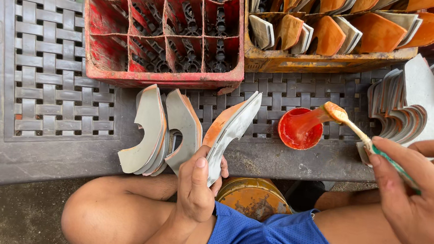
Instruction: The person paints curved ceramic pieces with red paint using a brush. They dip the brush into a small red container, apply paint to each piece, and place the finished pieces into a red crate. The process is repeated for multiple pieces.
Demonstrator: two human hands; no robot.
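A single head-worn camera looks steeply down, close over the person's lap, hands and the worktop edge beyond.

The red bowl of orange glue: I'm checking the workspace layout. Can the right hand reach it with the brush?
Probably yes: the right hand already holds the brush tip at the red bowl, nothing between.

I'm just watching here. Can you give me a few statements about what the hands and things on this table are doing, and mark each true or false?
1. The left hand holds a grey sole piece. True.
2. The right hand holds a knife. False: it holds a brush wet with orange glue.
3. The small red bowl holds orange glue. True.
4. The red crate is packed with soles. False: its compartments are empty.
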